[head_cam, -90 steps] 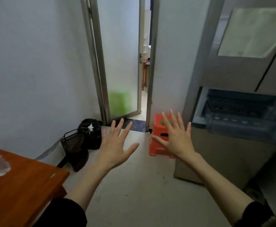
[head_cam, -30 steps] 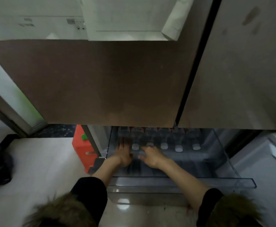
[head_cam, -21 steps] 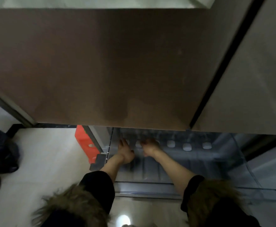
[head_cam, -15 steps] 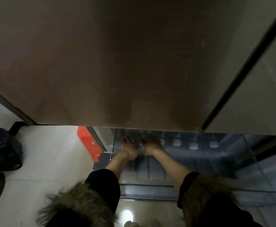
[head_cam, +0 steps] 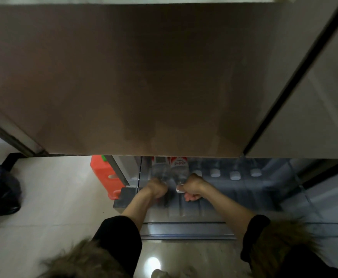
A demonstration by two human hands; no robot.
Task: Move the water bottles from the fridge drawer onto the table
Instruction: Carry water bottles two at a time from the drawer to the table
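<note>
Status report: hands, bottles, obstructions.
Left hand, right hand each shut on a water bottle neck. Other bottles in drawer. Fridge door overhangs.

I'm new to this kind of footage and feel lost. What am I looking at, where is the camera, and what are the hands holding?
There is no machine here. A person wears a camera on the head, so you look down along both bare arms. In front is a fridge door, with a clear drawer pulled out below it. The left hand and the right hand each grip the neck of a water bottle: left bottle, right bottle. More bottle caps show further right. An orange stool stands on the floor.
</note>
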